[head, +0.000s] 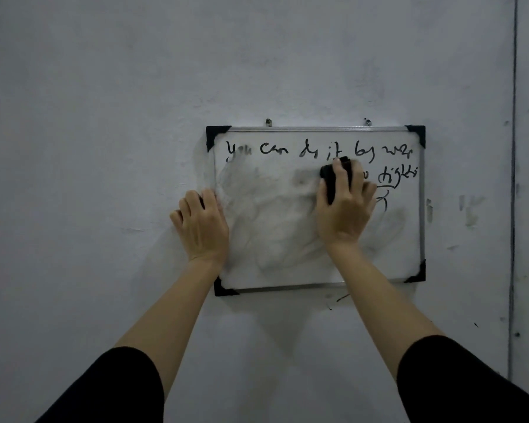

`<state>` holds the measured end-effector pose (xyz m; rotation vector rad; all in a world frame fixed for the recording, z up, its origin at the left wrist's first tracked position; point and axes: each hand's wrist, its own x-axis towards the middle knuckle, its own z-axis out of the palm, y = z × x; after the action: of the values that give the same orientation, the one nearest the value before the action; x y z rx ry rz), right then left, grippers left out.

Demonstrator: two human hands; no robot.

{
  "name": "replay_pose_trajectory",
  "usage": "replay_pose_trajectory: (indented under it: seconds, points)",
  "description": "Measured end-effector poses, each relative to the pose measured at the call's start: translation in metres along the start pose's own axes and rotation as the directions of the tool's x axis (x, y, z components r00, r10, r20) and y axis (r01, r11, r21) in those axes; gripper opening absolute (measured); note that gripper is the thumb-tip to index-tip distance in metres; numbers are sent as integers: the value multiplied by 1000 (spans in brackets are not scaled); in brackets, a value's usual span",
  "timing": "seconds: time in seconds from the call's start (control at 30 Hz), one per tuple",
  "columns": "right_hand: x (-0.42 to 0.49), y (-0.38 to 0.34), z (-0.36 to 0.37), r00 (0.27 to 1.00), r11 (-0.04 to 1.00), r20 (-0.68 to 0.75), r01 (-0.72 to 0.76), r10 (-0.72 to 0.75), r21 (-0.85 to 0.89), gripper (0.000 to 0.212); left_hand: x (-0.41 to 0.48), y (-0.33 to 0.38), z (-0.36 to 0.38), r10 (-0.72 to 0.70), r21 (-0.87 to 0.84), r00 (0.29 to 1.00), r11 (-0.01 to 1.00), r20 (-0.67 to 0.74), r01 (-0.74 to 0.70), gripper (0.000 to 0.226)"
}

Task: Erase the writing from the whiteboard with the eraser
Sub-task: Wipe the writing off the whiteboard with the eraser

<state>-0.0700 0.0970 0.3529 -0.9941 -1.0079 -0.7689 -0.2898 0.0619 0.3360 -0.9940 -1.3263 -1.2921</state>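
Left grip [200, 224] lies on the left frame edge of the whiteboard [287, 270], half on the board and half on the wall [104, 117]. Its fingers are bent at the knuckles, and a small dark spot shows between two of them. Whether it holds anything I cannot tell. The wrist hides part of the frame's left side. Both forearms come up from black sleeves [113, 389] that are cut off by the bottom edge.

The board hangs on the wall from two small hooks [268, 121] and has black corner caps [216, 134]. Along its top runs a line of black writing [274, 148] that reads "you can do it by", followed by a last word too scrawled to read. Below that line the left and middle of the board are grey smears with no legible strokes.

Right grip [345, 209] is closed round the black eraser [329, 181], thumb on its left side and fingers over the top, pressing it flat to the board just under the top line, right of centre. The eraser's lower part is hidden by the hand, which also covers the start of the second line. To its right an underlined word [397, 175] shows, illegible, with a curved stroke beneath it.

Further right the wall carries dark smudges [471, 212] and a thin dark vertical line [513, 178].
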Motion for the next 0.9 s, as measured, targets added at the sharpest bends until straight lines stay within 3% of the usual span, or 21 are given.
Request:
replay_pose_trajectory:
  seconds: [0.07,0.13,0.2,0.27,0.4,0.43,0.53,0.63,0.7,0.77,0.9]
  points:
    - [-1,-23,2,976,976,-18,-218,218,12,36,0,0,1,2,-3,1000,1000,-2,-2,10]
    - [-5,-53,5,943,942,-17,-331,332,49,37,0,1,1,1,-4,1000,1000,-4,-1,11]
    - [-16,-77,8,968,964,33,-252,250,81,37,0,1,0,3,-4,1000,1000,1,-3,12]
    - [-31,-87,10,996,994,57,-70,66,82,36,0,0,-1,6,0,1000,1000,-7,-6,11]
    - [-27,-64,10,972,972,36,231,-233,45,36,0,-3,-2,41,20,999,999,-7,-41,12]
    - [-22,-53,8,978,977,26,207,-209,41,36,1,-4,-3,44,25,999,999,-6,-44,13]
    - [-8,-25,3,999,997,-10,-52,53,53,36,1,-4,-2,42,42,999,998,-4,-42,9]
    - [-1,-37,3,948,947,-17,-318,319,40,39,1,-1,-2,18,51,1000,999,14,-19,5]
    - [-5,-63,6,919,919,-17,-393,394,44,42,-1,1,-2,-7,50,1000,999,21,5,5]
    - [-20,-92,11,958,955,22,-288,287,73,43,-1,0,-3,-11,62,1000,998,19,10,9]
    - [-50,-115,15,991,989,83,92,-101,113,41,3,-3,-3,34,143,999,989,-6,-33,17]
